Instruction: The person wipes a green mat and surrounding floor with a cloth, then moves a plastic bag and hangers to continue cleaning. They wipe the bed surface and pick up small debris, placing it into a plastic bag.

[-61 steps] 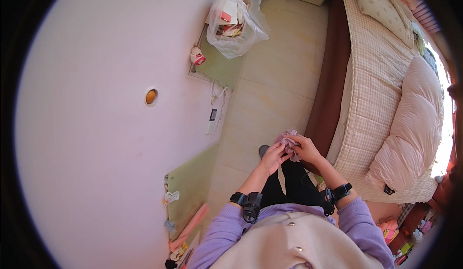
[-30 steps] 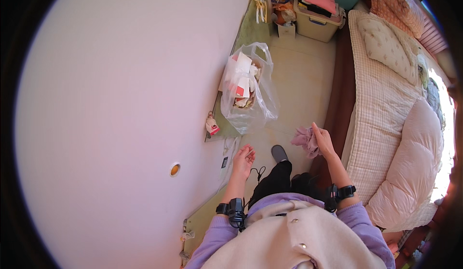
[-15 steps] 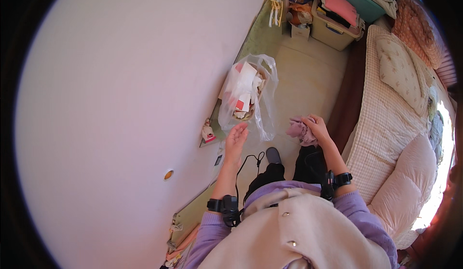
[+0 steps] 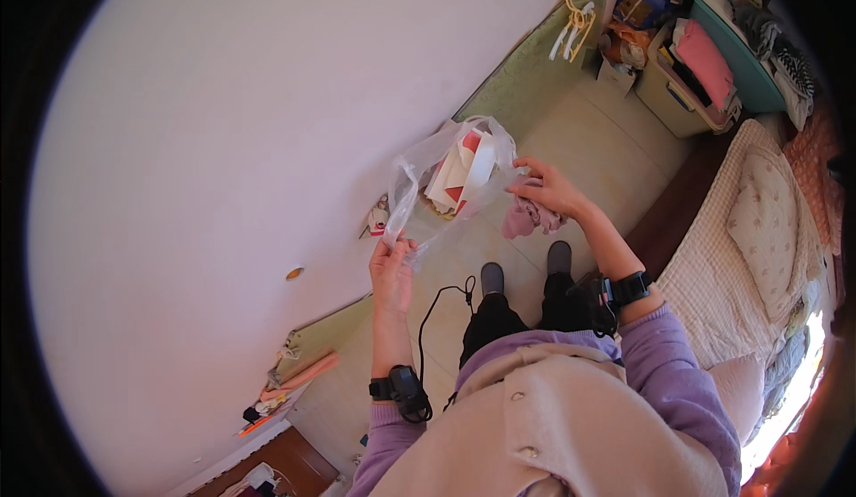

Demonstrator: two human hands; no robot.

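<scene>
In the head view, the left hand (image 4: pixel 392 265) pinches the near left edge of a clear, thin plastic bag (image 4: pixel 405 199). The right hand (image 4: pixel 551 192) grips a crumpled, light purple cloth (image 4: pixel 524 219); it bunches under the fingers, loose end toward the feet. The bag's mouth faces up, its long side slanting far right.

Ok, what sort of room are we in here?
Probably a bedroom in a home: there's a bed on the right, a patterned pillow lying on it, and a beige storage bin near its far end.
</scene>
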